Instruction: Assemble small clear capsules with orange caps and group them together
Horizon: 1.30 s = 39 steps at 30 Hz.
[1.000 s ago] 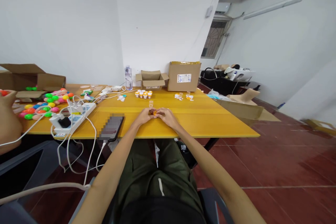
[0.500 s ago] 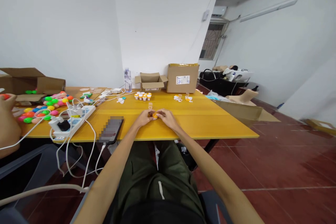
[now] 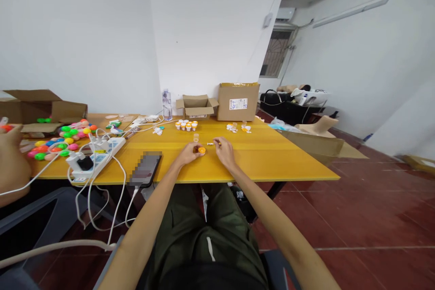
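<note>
In the head view, my left hand [image 3: 188, 154] grips a small round orange cap [image 3: 201, 150] between thumb and fingers, just above the table near its front edge. To its right, my right hand [image 3: 224, 150] has its fingertips pinched together at one end of a small white piece [image 3: 210, 143]. That piece is too small to name. A small clear cup [image 3: 196, 137] stands upright just beyond my left hand. Farther back is a cluster of small white-and-orange containers [image 3: 186, 125].
On the yellow table [image 3: 272, 158] are small white and orange parts [image 3: 232, 128], a phone [image 3: 146, 168], a power strip [image 3: 98, 158] with cables, and coloured balls [image 3: 68, 133]. Behind stand an open carton [image 3: 197, 108], a closed carton [image 3: 238, 103] and a bottle [image 3: 166, 105]. Another person's hand [image 3: 13, 158] is at left.
My right hand has moved right, away from the orange cap, and now pinches at a small white piece. My left hand keeps the cap, which is now more visible.
</note>
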Each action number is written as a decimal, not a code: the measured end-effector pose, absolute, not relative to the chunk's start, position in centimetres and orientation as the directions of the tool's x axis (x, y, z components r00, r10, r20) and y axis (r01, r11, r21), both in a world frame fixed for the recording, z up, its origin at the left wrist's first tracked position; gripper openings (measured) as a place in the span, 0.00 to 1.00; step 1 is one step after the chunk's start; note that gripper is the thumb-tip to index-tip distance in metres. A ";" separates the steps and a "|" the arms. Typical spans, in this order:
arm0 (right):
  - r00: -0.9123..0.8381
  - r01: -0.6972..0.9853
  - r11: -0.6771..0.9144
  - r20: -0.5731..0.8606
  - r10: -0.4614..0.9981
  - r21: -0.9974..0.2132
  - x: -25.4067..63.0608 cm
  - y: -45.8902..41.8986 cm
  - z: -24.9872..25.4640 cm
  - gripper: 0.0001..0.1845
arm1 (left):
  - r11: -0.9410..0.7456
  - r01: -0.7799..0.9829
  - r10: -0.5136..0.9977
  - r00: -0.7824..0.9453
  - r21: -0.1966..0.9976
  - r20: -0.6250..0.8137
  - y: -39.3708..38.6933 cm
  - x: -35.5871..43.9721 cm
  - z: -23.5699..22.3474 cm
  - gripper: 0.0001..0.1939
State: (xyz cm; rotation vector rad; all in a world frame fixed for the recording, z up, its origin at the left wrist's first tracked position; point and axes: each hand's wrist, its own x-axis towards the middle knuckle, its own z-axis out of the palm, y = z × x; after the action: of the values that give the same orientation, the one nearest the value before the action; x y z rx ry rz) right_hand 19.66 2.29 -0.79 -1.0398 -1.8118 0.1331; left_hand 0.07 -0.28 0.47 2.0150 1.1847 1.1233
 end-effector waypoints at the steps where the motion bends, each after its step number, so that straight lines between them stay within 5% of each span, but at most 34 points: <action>1: -0.137 0.616 0.620 0.709 0.692 -0.486 19.8 2.5 -0.9 0.12 | -0.470 0.437 0.882 0.264 0.767 0.390 -0.3 0.1 0.5 0.13; 11: -0.290 0.811 0.521 0.591 0.752 -0.265 19.1 3.3 -1.1 0.09 | -0.475 0.516 0.875 0.189 0.713 0.446 0.2 -0.3 0.2 0.09; 29: -0.250 0.934 0.320 0.349 0.903 -0.157 21.8 -0.3 2.7 0.17 | -0.377 0.627 0.906 0.096 0.681 0.412 -0.4 -0.1 0.8 0.08; 39: -0.303 0.931 0.357 0.370 0.878 -0.083 21.4 -0.8 2.7 0.14 | -0.354 0.648 0.901 0.043 0.674 0.432 -0.1 -0.1 0.4 0.08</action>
State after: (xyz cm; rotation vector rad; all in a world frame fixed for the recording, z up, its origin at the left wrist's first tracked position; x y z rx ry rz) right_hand 21.39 -0.76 2.72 -1.5904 -2.2734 -0.2073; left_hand -0.12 -0.13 0.39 2.0296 1.5754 1.2128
